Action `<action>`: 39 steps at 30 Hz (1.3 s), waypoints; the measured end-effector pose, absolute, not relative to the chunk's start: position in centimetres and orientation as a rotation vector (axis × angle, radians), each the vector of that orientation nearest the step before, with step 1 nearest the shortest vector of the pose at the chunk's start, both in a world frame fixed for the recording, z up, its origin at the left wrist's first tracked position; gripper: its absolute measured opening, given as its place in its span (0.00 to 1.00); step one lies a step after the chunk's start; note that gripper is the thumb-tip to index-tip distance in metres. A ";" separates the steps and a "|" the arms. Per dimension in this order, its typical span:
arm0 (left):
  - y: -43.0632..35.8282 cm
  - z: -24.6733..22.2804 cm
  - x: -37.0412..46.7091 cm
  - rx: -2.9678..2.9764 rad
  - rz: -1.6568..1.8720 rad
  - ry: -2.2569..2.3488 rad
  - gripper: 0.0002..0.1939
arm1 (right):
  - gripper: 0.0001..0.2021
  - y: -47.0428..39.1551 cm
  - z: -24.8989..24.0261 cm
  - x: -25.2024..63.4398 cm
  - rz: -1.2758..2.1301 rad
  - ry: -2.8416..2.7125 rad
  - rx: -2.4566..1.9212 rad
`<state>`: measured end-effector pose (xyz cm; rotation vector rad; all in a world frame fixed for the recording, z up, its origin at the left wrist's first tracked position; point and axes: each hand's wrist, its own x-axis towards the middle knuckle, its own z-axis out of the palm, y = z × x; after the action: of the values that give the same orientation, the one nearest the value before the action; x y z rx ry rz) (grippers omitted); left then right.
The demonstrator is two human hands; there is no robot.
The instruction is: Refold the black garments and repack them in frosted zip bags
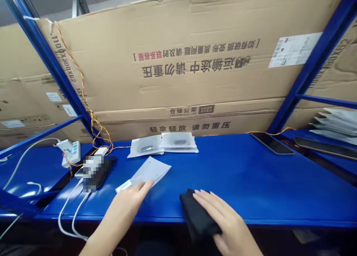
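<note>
A frosted translucent zip bag with a white label at one end lies slanted at the front left of the blue shelf. My left hand is closed on its near edge, the fingertips partly hidden. In my right hand is a folded black cloth item, gripped with fingers along the top and the thumb underneath. It sits over the shelf's front edge, to the right of the bag. What exactly the cloth item is, I cannot tell.
Several filled frosted bags lie at the back of the blue shelf. A phone rests at back right. White cables, a power strip and a blurred dark device are at left. Cardboard walls the back.
</note>
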<state>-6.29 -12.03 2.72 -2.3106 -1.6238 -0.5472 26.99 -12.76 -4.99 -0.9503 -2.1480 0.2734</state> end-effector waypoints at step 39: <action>-8.3 3.6 3.0 -2.959 -0.999 -1.129 0.47 | 0.13 -3.1 -1.6 18.6 -0.295 -2.518 -1.028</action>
<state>3.05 -8.32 3.63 -2.9591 -1.1289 -0.9986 18.59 -3.15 -1.61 -1.0285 -2.5181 -0.2945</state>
